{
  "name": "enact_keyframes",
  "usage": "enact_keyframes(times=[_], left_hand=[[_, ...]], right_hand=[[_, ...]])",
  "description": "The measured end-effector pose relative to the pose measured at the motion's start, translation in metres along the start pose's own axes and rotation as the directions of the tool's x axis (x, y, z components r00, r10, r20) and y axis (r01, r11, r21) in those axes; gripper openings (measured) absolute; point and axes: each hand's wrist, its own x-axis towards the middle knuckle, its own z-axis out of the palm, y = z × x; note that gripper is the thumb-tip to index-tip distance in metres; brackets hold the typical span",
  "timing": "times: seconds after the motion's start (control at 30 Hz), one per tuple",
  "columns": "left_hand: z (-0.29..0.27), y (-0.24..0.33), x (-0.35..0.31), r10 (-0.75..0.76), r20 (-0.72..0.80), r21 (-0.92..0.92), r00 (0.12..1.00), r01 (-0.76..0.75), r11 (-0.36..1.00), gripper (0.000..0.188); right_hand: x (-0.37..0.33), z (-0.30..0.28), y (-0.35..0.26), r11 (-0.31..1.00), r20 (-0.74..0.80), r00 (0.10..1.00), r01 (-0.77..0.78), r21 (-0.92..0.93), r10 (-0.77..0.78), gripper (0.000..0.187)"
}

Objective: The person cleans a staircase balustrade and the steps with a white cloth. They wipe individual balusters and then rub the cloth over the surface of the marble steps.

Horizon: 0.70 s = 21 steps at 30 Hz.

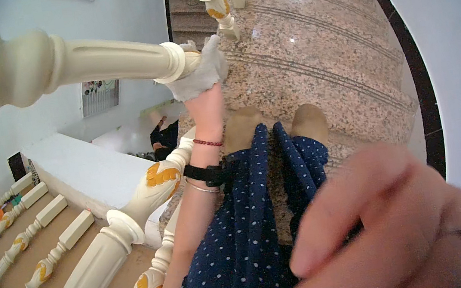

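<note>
One pale cloth (190, 88) is covering the left hand (204, 68), which is gripping a baluster (113, 60) below its collar, by the left edge of the stairs (318, 47). Right hand (390, 221) is hanging blurred, fingers bent; can't tell if pinching. Baluster is looking stiff, probably slick; below-collar is suiting a hold.

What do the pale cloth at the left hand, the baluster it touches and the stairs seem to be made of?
Pale cloth: probably soft fabric, matte, judging by its limp folds.
Baluster: perhaps painted wood or a cast material; the smooth, glossy cream coat hides its core.
Stairs: likely polished granite, from the pinkish-brown speckle and bright reflections.
</note>
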Motion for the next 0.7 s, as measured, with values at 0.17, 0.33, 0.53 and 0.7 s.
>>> enact_keyframes(times=[0.17, 0.33, 0.53, 0.7], left_hand=[[0.000, -0.014, 0.003, -0.052, -0.040, -0.119, 0.998, 0.047, 0.992, 0.040], [0.004, -0.014, 0.005, 0.005, -0.085, -0.011, 0.996, -0.006, 1.000, 0.038], [0.002, -0.012, 0.002, -0.037, 0.057, 0.020, 0.998, 0.036, 0.999, 0.040], [-0.001, -0.021, -0.009, 0.094, -0.033, 0.074, 0.995, -0.091, 0.993, 0.034]], right_hand=[[0.076, 0.019, 0.094, 0.831, -0.052, 0.830, 0.556, 0.025, -0.555, 0.015], [0.119, 0.058, 0.185, 0.989, -0.121, 0.987, 0.120, 0.088, -0.109, 0.025], [0.130, 0.109, 0.239, 0.906, -0.181, 0.940, -0.209, 0.369, 0.291, 0.035], [0.135, 0.107, 0.225, 0.787, 0.094, 0.970, -0.236, 0.570, 0.223, 0.039]])
